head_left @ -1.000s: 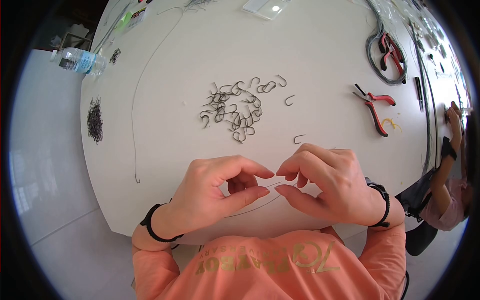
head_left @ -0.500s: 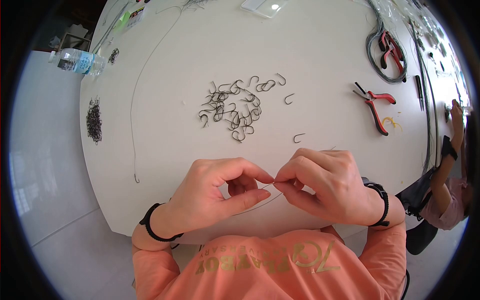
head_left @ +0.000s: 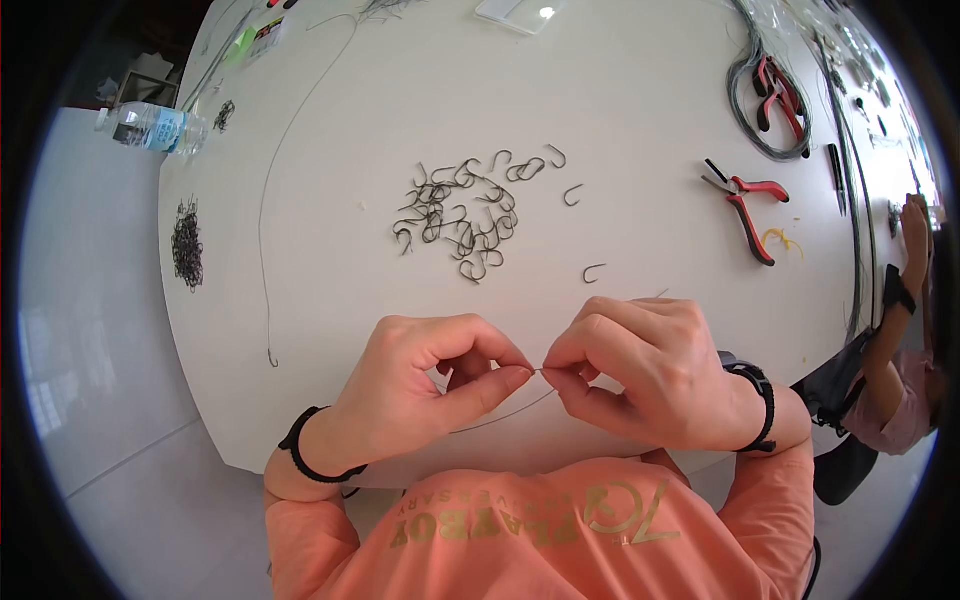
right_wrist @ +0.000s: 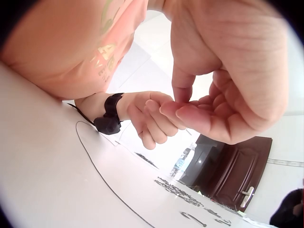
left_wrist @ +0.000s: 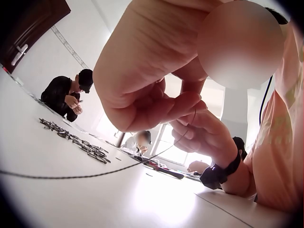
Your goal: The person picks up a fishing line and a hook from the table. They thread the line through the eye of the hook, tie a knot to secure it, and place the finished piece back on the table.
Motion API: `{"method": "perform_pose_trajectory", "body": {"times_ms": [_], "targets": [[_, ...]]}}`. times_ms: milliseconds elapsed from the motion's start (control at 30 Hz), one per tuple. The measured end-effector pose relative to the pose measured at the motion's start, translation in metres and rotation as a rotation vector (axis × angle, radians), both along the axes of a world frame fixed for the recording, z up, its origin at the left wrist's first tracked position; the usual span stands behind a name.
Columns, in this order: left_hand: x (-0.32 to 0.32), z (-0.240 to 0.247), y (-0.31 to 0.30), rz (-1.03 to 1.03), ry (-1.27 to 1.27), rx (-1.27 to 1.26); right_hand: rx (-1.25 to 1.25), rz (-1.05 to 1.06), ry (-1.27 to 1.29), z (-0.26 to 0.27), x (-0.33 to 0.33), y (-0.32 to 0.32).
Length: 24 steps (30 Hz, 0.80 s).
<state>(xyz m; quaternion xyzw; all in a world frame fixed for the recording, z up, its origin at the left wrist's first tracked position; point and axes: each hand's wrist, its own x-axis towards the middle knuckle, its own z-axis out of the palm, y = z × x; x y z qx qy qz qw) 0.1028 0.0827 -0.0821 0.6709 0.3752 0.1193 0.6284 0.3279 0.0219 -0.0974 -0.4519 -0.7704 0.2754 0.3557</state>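
Observation:
Both hands meet just above the near edge of the white table [head_left: 640,90]. My left hand [head_left: 425,385] pinches a thin dark wire [head_left: 505,410] between thumb and forefinger. My right hand [head_left: 640,370] pinches the same wire right beside it, fingertips almost touching. The wire [left_wrist: 95,173] trails from the fingers down across the tabletop; in the right wrist view the wire [right_wrist: 102,178] loops over the table. A pile of small dark metal hooks [head_left: 460,215] lies beyond the hands, with a single hook [head_left: 593,271] close to the right hand.
Red-handled pliers [head_left: 745,205] lie at the right, more pliers on a wire coil [head_left: 775,95] behind them. A long wire [head_left: 275,190] runs down the left side beside a small dark heap [head_left: 186,243]. A water bottle [head_left: 150,128] lies far left. Another person [head_left: 900,340] sits at the right edge.
The fingertips of both hands have closed together; a gap between them a second ago is gone, and both now pinch the wire at one spot.

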Motion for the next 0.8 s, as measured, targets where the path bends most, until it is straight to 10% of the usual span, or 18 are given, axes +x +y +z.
{"method": "perform_pose_trajectory", "body": {"times_ms": [800], "targets": [[0.002,0.006,-0.001,0.055,0.018,-0.111,0.106,0.0,-0.068,0.001,0.003,-0.002]]}}
